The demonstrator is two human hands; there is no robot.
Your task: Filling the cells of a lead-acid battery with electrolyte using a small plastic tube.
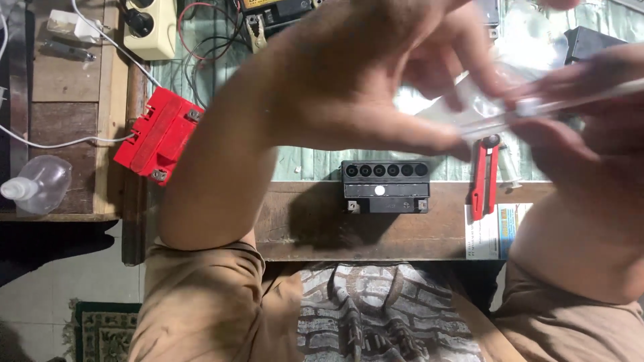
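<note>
My left hand (362, 74) is raised close to the camera, its thumb and fingers pinching a clear plastic wrapper (490, 100). My right hand (590, 107) holds the other end, gripping a thin white stick-like object (577, 100) inside or against the wrapper. Both hands are blurred. Below them, on the wooden bench (402, 234), stands a small black battery (385, 186) with a row of open round filler holes on top. A red utility knife (484, 177) lies just right of it.
A red battery (157, 134) lies tilted at the bench's left. A clear plastic bottle (37, 184) rests on a wooden shelf far left. A cream power strip (151, 27), wires and clips sit at the back. A printed paper (496, 231) lies at the bench edge.
</note>
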